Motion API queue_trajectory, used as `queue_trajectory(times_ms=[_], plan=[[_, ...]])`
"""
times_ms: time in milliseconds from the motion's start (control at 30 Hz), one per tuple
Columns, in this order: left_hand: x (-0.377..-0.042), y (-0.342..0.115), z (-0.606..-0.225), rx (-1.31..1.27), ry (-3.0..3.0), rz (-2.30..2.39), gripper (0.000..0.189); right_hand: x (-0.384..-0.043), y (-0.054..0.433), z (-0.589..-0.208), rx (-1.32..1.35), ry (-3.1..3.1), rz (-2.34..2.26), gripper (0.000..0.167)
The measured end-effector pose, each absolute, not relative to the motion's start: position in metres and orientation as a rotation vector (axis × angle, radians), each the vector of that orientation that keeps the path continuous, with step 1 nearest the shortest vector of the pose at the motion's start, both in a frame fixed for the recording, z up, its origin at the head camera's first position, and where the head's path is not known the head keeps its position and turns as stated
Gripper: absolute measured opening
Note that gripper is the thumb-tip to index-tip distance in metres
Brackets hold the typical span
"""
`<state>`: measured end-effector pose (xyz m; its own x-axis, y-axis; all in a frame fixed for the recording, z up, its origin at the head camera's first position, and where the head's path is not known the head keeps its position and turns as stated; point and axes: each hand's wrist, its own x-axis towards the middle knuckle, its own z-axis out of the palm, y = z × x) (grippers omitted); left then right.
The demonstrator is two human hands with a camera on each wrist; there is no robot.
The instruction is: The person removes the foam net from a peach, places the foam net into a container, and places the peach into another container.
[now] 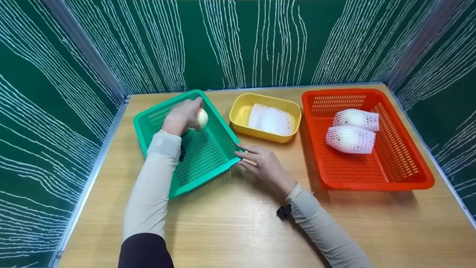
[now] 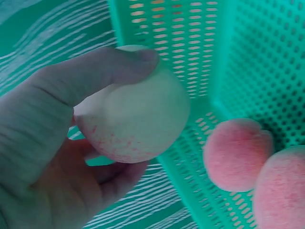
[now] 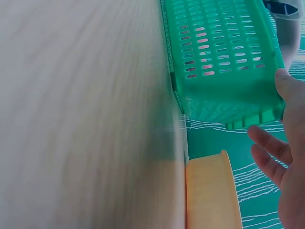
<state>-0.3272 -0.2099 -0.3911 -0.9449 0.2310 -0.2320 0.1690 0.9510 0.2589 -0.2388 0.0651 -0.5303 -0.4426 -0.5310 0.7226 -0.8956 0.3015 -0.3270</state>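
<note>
My left hand [image 1: 184,115] is over the green basket [image 1: 206,184], gripping a pale peach [image 2: 138,112] with a pink-flecked underside between thumb and fingers. In the left wrist view, two pink peaches [image 2: 238,155] lie inside that basket; the hand and forearm mostly hide them in the head view. At the basket's near right corner, my right hand [image 1: 266,165] holds the rim. Its thumb [image 3: 285,83] lies against the outside, while two other fingers [image 3: 269,143] extend loosely beside the corner.
Between the baskets stands a yellow tray [image 1: 238,126] with white foam netting [image 1: 271,119] in it. A red basket [image 1: 375,185] at the right holds two pale fruits in white foam nets [image 1: 351,139]. Green panels with white streaks [image 1: 260,44] rise behind the wooden table [image 1: 230,230].
</note>
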Motion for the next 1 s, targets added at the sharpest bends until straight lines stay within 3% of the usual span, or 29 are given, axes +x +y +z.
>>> queue_trajectory(times_ms=[433,1000], plan=[[-0.352,-0.217,-0.431,0.403,2.916,0.194,0.060,-0.238,0.065,-0.532,1.263,-2.103,1.010,0.042],[-0.360,-0.222,-0.456,0.414,2.837,0.075,0.087,-0.240,0.066,-0.533,1.262,-2.092,0.993,0.039]])
